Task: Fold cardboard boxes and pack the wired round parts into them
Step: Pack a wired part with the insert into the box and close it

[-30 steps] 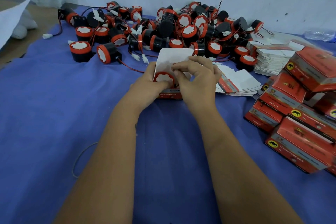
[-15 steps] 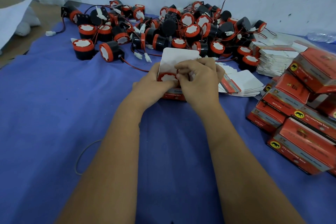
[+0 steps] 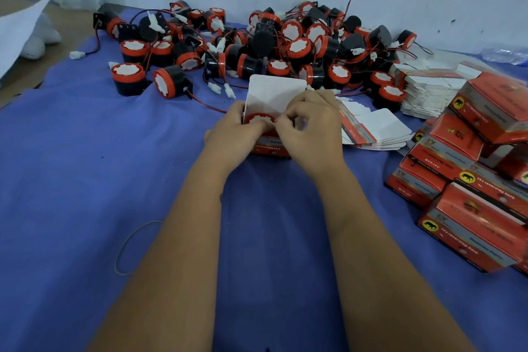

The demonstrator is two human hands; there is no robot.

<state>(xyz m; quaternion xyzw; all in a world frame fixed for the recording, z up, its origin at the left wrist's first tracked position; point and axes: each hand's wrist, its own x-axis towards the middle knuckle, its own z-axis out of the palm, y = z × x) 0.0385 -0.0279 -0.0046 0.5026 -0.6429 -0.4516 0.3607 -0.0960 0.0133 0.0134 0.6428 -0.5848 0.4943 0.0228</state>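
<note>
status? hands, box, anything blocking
Both hands on the box: left hand grips its side, right hand works at the opening. Round part seated inside, lid flap upright. Nothing blocking.

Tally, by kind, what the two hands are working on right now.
cardboard box, lid flap up: 1
round part sitting in it: 1
Total: 2

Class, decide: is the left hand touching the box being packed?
Touching. The head view shows the left hand wrapped against the left side of the open box, no gap between them.
</note>
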